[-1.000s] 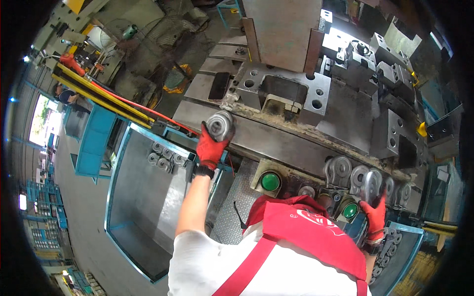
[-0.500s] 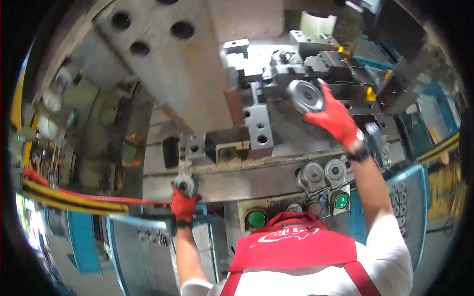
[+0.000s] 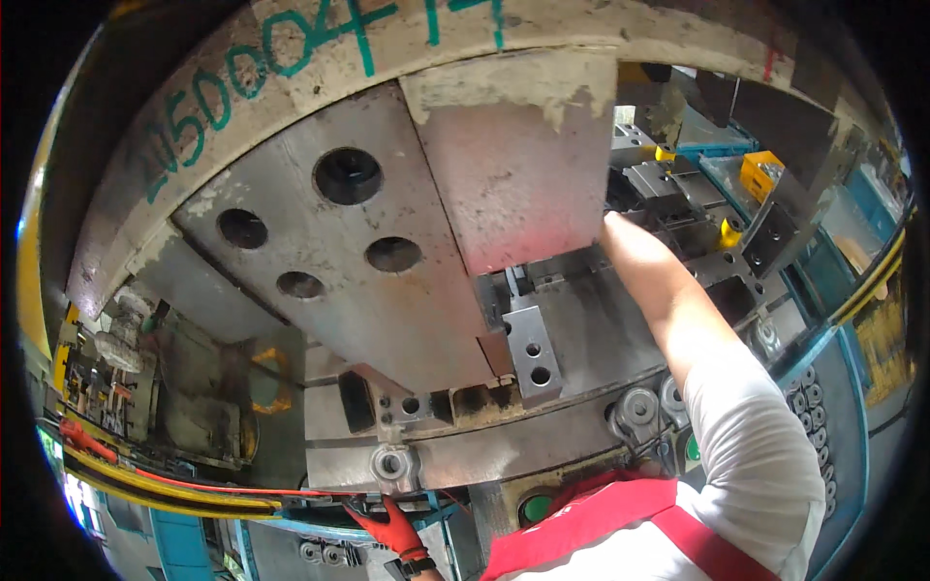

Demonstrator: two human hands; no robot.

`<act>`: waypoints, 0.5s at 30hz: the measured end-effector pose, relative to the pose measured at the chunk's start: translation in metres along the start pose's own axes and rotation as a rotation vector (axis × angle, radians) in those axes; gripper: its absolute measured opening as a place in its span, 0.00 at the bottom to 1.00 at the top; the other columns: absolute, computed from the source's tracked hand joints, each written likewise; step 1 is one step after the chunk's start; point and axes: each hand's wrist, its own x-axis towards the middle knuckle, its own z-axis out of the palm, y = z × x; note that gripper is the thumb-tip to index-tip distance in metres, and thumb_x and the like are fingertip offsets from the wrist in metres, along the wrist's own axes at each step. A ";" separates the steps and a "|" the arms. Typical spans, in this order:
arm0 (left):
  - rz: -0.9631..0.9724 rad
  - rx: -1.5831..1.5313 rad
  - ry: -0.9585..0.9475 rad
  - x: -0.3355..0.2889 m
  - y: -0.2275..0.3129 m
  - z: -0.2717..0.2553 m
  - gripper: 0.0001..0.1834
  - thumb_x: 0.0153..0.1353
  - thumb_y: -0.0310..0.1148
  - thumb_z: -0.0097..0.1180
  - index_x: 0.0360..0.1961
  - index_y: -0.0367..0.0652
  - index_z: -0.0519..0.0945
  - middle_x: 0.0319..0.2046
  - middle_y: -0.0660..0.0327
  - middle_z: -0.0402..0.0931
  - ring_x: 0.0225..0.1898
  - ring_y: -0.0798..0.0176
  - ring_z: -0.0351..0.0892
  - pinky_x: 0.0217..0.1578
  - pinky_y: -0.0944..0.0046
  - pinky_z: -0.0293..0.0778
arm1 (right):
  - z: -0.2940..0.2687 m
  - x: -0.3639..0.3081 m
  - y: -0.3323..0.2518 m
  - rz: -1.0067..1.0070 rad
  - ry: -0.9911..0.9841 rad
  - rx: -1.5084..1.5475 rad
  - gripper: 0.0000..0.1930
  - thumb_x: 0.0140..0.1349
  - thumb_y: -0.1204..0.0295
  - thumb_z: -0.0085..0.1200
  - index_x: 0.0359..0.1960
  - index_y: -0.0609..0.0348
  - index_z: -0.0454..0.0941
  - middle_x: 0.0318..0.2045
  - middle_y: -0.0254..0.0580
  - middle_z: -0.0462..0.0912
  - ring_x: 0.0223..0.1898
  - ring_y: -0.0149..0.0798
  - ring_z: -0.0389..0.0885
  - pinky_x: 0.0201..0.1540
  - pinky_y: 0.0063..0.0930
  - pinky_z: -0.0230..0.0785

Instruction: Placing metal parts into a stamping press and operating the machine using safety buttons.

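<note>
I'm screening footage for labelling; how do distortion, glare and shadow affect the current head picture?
Head view: fisheye distortion bows the metal bed's front ledge, and black fills the corners; head view: bright light burns out to white at lower left; head view: the round holes in the steel plate sink into near-black, while the gloved left hand looks reasonably sharp.

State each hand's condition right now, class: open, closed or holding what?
Left hand: looks open, thumb and fingers apart, near the ring.
Right hand: cannot be told; hidden behind the block.
</note>
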 end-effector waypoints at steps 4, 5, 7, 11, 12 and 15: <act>-0.038 0.014 0.097 -0.006 -0.044 -0.008 0.41 0.53 0.25 0.59 0.66 0.41 0.52 0.60 0.51 0.61 0.58 0.58 0.64 0.59 0.60 0.60 | 0.011 0.005 -0.013 -0.375 -0.150 -0.163 0.27 0.42 0.45 0.58 0.37 0.51 0.83 0.39 0.43 0.83 0.41 0.40 0.81 0.43 0.38 0.72; -0.046 -0.058 0.081 -0.006 -0.053 -0.005 0.41 0.54 0.24 0.59 0.66 0.41 0.52 0.60 0.51 0.62 0.58 0.59 0.64 0.59 0.61 0.60 | -0.002 -0.004 -0.015 -0.236 -0.381 -0.123 0.26 0.42 0.44 0.58 0.36 0.51 0.83 0.37 0.42 0.83 0.40 0.39 0.81 0.42 0.38 0.72; -0.040 -0.073 0.047 -0.012 -0.050 -0.006 0.40 0.56 0.23 0.57 0.67 0.42 0.52 0.60 0.53 0.62 0.57 0.61 0.64 0.58 0.62 0.59 | -0.008 -0.022 -0.024 -0.072 -0.456 -0.106 0.31 0.43 0.43 0.57 0.43 0.53 0.79 0.45 0.44 0.79 0.46 0.39 0.78 0.46 0.37 0.70; -0.060 -0.238 0.017 -0.026 -0.018 0.010 0.38 0.56 0.19 0.54 0.66 0.42 0.53 0.61 0.54 0.61 0.58 0.60 0.64 0.59 0.62 0.58 | -0.027 -0.055 -0.018 -0.005 -0.268 -0.138 0.50 0.45 0.38 0.52 0.64 0.61 0.55 0.63 0.51 0.60 0.62 0.48 0.64 0.60 0.37 0.60; -0.086 -0.246 0.002 -0.029 -0.006 0.011 0.38 0.56 0.19 0.54 0.66 0.42 0.53 0.61 0.54 0.61 0.58 0.60 0.63 0.59 0.62 0.58 | -0.017 -0.042 0.002 -0.052 -0.212 -0.092 0.53 0.46 0.35 0.49 0.65 0.64 0.51 0.63 0.53 0.60 0.62 0.49 0.63 0.61 0.37 0.57; -0.093 -0.386 0.031 -0.043 -0.020 0.005 0.37 0.56 0.19 0.52 0.66 0.41 0.52 0.62 0.52 0.58 0.60 0.58 0.60 0.60 0.60 0.56 | -0.023 -0.081 -0.004 0.018 -0.090 -0.067 0.58 0.45 0.29 0.45 0.66 0.66 0.45 0.62 0.60 0.60 0.63 0.53 0.59 0.63 0.41 0.52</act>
